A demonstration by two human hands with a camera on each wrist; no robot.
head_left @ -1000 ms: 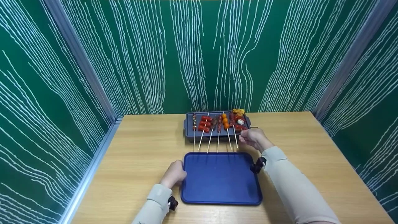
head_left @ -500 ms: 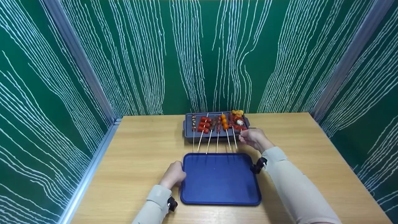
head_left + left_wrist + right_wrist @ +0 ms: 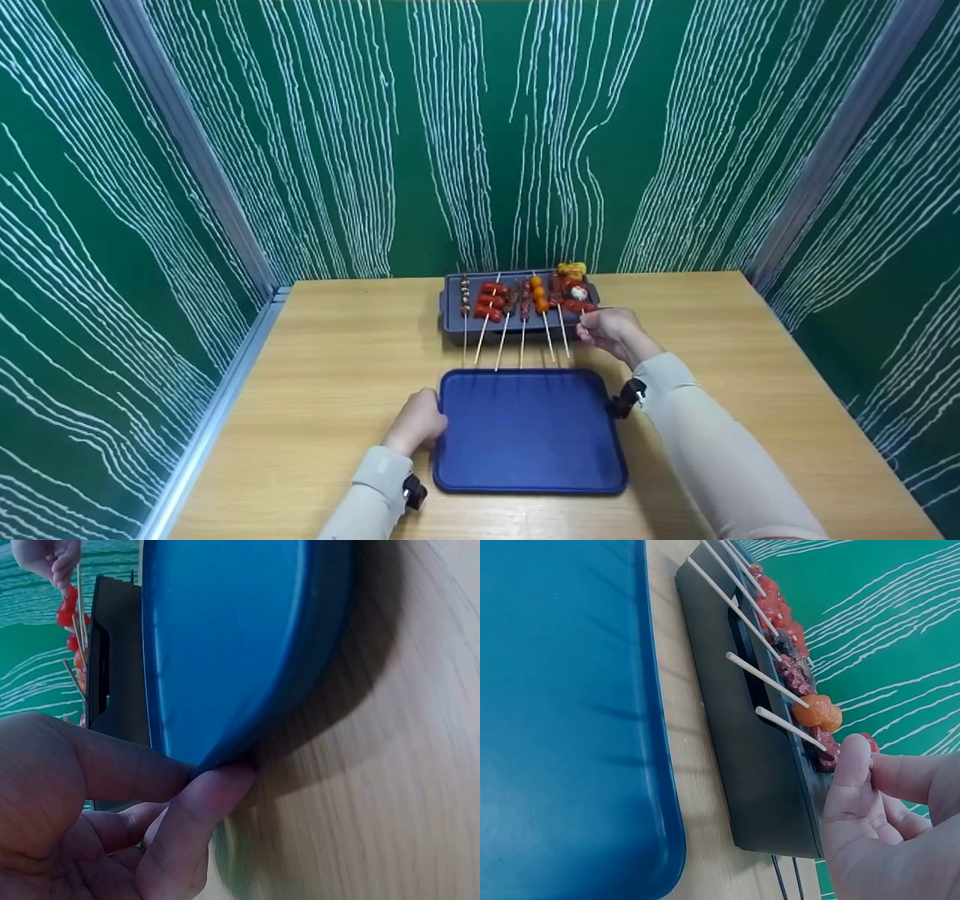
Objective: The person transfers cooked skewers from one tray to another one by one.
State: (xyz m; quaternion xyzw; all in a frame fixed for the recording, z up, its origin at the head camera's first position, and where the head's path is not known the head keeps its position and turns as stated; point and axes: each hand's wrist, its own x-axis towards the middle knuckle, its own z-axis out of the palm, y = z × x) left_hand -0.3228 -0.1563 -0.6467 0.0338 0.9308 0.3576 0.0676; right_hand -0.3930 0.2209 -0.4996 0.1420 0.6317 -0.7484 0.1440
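My left hand pinches the left rim of a blue tray between thumb and fingers, as the left wrist view shows close up. My right hand pinches the stick end of the rightmost skewer, which carries red, white and yellow pieces. That skewer lies over the right end of a dark grill; its stick is mostly hidden by my fingers. Several other skewers lie side by side on the grill, among them one with orange balls and one with red chunks. Their sticks overhang the front edge.
Everything stands on a light wooden table. The grill is at the table's back, near a green wall with white wavy lines. Similar panels rise at left and right. The tray lies in front of the grill, close to the stick ends.
Apart from a slight shift of the head view, both hands, the tray and the skewers hold the same places.
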